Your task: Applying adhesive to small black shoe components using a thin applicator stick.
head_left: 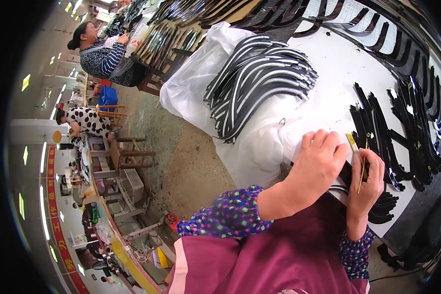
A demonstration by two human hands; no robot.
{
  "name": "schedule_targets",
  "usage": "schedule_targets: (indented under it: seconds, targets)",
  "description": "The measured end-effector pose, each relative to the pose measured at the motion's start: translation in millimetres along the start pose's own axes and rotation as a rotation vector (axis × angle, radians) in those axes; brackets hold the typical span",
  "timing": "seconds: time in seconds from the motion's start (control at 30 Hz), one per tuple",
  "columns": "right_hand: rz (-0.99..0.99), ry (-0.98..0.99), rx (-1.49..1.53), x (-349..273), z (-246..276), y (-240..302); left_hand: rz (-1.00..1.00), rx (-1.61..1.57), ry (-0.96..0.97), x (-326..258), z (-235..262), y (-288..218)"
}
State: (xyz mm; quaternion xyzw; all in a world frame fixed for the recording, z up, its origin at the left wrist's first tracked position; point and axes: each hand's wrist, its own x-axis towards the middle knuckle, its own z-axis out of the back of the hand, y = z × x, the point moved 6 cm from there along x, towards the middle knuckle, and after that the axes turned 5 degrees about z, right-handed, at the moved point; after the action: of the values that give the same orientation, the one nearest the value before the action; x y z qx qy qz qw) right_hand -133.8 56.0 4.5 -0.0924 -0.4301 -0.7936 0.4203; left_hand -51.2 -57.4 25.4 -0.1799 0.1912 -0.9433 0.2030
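My left hand [319, 159] is bent over the near edge of the white table, its fingers curled together. What its fingertips grip is hidden behind the hand. Close beside it, my right hand [367, 181] is closed around a slim tool [352, 142] with a yellow end and a pale band. A thin yellow stick [362, 177] also shows along that hand's fingers. Between the two hands lies part of a black strip [346, 172], mostly covered by them. Beyond my left hand, a fanned pile of curved black strips with white edges [264, 81] rests on white plastic sheeting [188, 93].
Bundles of glossy black strips [409, 127] lie right of my hands on the white table [328, 63]. More curved dark pieces [382, 34] line the far side. A person [105, 56] works at the far left, another [85, 122] at a bench. A wooden stool [127, 152] stands on the floor.
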Motion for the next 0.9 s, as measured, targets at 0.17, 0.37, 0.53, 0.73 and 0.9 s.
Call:
schedule_targets:
  seconds: [0.17, 0.37, 0.53, 0.73, 0.9]
  targets:
    - [-0.073, -0.007, 0.055, -1.2, 3.7, -0.5, -0.059, -0.173, 0.014, 4.7, -12.2, 3.1]
    - [-0.052, 0.018, 0.035, -1.9, 4.0, 0.3, 0.095, -0.131, 0.085, -13.3, -14.1, 7.1]
    - [-0.035, 0.002, -0.002, 0.7, 5.7, 1.0, 0.031, -0.126, 0.022, -11.0, -10.4, 2.7]
    - [-0.002, -0.033, 0.030, 4.6, 0.8, 4.7, 0.015, -0.234, -0.179, -21.9, -4.6, 12.1]
    - [0.056, -0.030, -0.011, 4.4, -0.1, 5.5, -0.139, -0.002, -0.155, -32.6, -5.0, 5.6]
